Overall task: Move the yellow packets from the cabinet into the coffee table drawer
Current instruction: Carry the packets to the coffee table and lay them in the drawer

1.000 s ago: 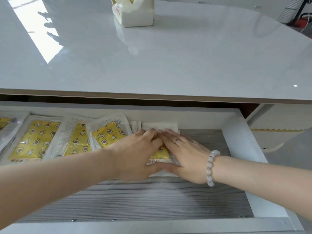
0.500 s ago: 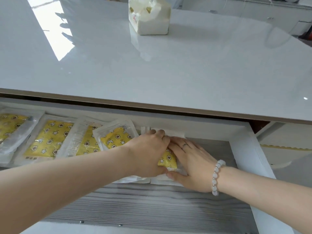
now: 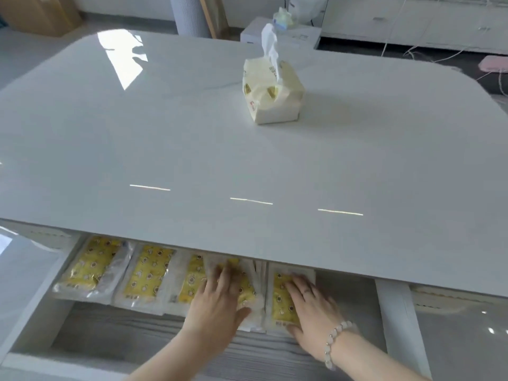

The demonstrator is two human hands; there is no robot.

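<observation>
Drawer: we see the coffee table drawer [image 3: 123,325] standing open below the white tabletop [image 3: 192,149], with its grey wood-grain floor bare along the near side.
Packets: we find the yellow packets [image 3: 145,273] lying flat in a row along the back of the drawer, side by side with edges overlapping. Their far ends are hidden under the tabletop's lip.
Left hand: we see the left hand [image 3: 217,301] palm down with its fingers straight, pressing on a packet towards the right of the row and gripping nothing.
Right hand: we see the right hand [image 3: 310,306] flat as well, fingers extended and slightly spread over the rightmost packet [image 3: 279,301], which lies just beside the one under the left hand.
Wrist: we note a pale bead bracelet [image 3: 334,343] on the right wrist and a ring [image 3: 305,291] on one finger.
Tabletop: we see a cream tissue pack [image 3: 272,92] standing well back from the drawer, one tissue sticking up.
Sharpness: the hands and nearby packets are blurred, so we cannot count the packets.
</observation>
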